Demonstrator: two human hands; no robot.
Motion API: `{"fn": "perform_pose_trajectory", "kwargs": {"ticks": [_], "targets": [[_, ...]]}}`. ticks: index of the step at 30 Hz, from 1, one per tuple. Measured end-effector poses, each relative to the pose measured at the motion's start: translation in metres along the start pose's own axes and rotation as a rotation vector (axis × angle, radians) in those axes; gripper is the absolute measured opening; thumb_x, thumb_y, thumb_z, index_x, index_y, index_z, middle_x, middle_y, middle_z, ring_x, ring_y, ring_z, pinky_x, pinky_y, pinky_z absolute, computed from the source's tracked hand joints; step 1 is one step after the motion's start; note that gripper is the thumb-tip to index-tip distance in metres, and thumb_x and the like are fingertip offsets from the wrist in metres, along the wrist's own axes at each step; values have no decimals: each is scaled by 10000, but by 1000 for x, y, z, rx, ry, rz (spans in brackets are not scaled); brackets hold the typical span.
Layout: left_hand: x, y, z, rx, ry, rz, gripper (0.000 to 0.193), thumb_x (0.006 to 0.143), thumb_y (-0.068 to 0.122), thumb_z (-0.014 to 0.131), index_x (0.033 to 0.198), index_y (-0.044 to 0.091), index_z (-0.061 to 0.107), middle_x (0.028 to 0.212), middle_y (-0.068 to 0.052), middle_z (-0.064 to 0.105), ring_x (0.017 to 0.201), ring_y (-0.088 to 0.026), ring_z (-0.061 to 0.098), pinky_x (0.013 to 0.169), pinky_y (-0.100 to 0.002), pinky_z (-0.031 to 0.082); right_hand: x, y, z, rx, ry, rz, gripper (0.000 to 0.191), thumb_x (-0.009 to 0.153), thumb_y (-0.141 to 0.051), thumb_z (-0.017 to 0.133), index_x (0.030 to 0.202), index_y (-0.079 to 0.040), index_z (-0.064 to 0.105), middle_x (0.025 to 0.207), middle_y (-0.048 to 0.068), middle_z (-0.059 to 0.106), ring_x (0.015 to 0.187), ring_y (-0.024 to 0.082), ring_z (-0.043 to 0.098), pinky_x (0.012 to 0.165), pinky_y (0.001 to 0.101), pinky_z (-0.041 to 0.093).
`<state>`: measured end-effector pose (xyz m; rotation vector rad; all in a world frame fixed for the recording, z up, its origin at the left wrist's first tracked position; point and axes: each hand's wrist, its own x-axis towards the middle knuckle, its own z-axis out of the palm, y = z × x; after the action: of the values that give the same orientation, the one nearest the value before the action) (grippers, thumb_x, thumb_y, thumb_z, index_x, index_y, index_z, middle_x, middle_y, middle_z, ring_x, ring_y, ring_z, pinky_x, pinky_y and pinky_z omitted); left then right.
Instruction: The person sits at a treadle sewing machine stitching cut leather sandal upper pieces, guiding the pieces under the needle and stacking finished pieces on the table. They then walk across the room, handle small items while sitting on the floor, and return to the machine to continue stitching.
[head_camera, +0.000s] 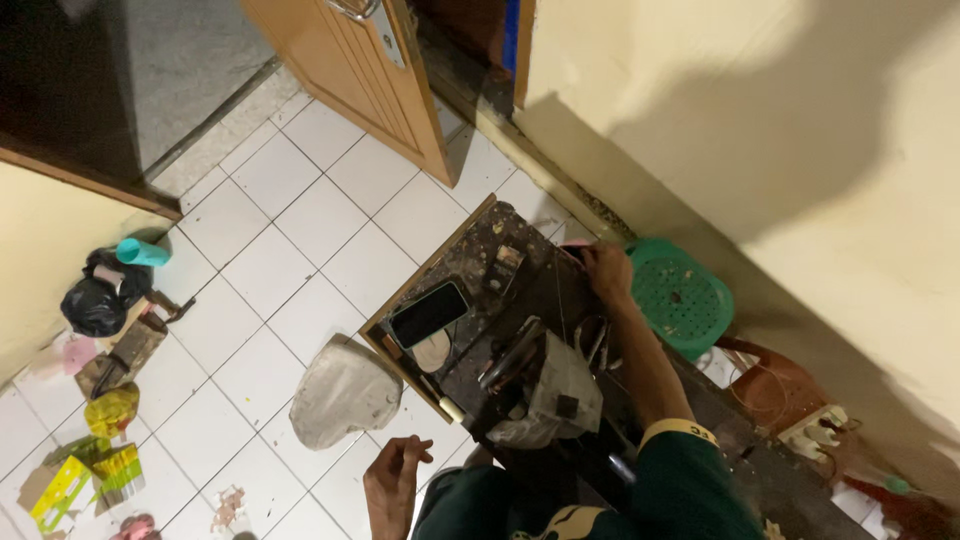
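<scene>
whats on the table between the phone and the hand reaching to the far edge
In the head view, between the phone and the right hand lies dark, worn tabletop with a small boxy item and scattered debris; too small to identify.

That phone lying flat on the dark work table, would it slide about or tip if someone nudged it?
The phone is thin and lies flat, so it probably would not tip. Its glossy face suggests it could slide, though the cluttered table may slow it. It sits near the table's edge, so a push that way might drop it, and its screen looks breakable.
</scene>
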<state>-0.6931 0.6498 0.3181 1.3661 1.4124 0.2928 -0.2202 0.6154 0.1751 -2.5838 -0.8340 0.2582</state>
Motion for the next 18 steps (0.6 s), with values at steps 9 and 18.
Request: {"fn": "perform_pose_trajectory", "kwargs": {"ticks": [9, 18], "targets": [[-14, 14, 23, 57, -21, 35, 405, 949, 352, 617, 946, -30, 751, 849, -133, 824, 803, -194, 766, 775, -321, 568, 25, 46, -17, 113, 61, -77, 128, 803, -248, 789, 864, -136, 797, 856, 139, 753, 800, 363, 722, 723, 482, 572], [-28, 5, 30, 117, -54, 2, 396, 951, 357, 616, 957, -18, 742, 876, -126, 830, 807, -203, 798, 779, -336, 606, 23, 54, -26, 141, -45, -138, 189, 799, -242, 816, 926, -102, 803, 867, 145, 753, 811, 349, 726, 757, 457, 576]]}}
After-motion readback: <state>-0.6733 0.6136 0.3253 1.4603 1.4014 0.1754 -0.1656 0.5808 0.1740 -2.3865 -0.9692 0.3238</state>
